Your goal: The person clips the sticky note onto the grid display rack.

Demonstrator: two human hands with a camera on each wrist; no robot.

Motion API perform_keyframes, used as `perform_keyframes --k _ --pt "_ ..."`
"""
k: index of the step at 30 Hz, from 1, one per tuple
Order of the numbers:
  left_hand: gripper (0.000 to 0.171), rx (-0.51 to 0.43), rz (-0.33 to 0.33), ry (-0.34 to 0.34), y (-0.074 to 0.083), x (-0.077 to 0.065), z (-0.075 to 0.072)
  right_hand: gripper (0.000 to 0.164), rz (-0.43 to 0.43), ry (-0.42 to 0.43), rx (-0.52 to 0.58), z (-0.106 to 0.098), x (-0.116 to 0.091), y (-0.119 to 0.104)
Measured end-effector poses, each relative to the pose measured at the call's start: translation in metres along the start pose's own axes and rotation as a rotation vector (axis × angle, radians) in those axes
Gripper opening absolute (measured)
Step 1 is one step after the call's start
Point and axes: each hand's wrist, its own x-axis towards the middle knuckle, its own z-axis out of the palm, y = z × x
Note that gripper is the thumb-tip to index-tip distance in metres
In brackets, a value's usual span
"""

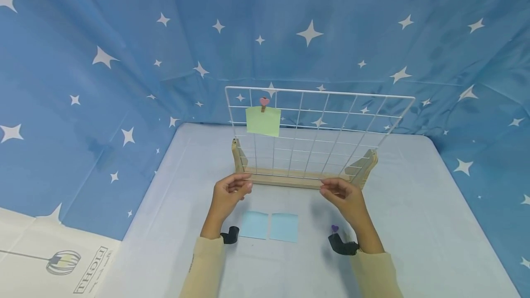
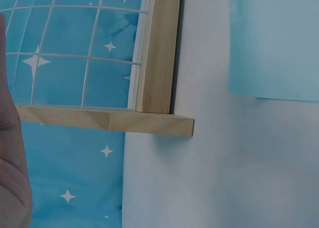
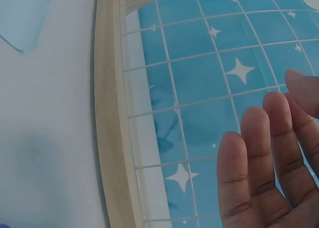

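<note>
My left hand (image 1: pixel 227 194) hovers in front of the left part of the wooden stand (image 1: pixel 285 180), fingers loosely bent with nothing visible in them. Over to the right, my right hand (image 1: pixel 342 197) is near the stand's right part; its fingers (image 3: pixel 256 163) are nearly straight and apart from the thumb. A white wire grid (image 1: pixel 316 118) stands upright in the stand. On its upper left, a pink heart-topped clothespin (image 1: pixel 263 103) clips a pale green paper note (image 1: pixel 265 123). Two light blue paper notes, a left one (image 1: pixel 254 225) and a right one (image 1: pixel 284 227), lie side by side between my forearms.
A small purple heart-shaped piece (image 1: pixel 334 228) lies near my right wrist, partly overlapped by a black wrist-worn piece (image 1: pixel 341 245). The white table (image 1: pixel 178 187) meets a blue star-patterned cloth (image 1: pixel 248 22) behind. Printed cream fabric (image 1: pixel 37 252) lies at lower left.
</note>
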Motion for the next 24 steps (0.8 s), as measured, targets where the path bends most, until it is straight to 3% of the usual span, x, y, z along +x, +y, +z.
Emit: perform_keyframes --k 12,24 --pt "0.030 0.006 -0.092 0.010 -0.008 -0.009 0.000 0.023 0.024 0.010 0.041 -0.003 -0.009 0.013" --pt "0.031 0.015 -0.185 0.025 -0.014 -0.015 -0.002 0.024 0.075 0.030 -0.009 -0.010 -0.021 0.027"
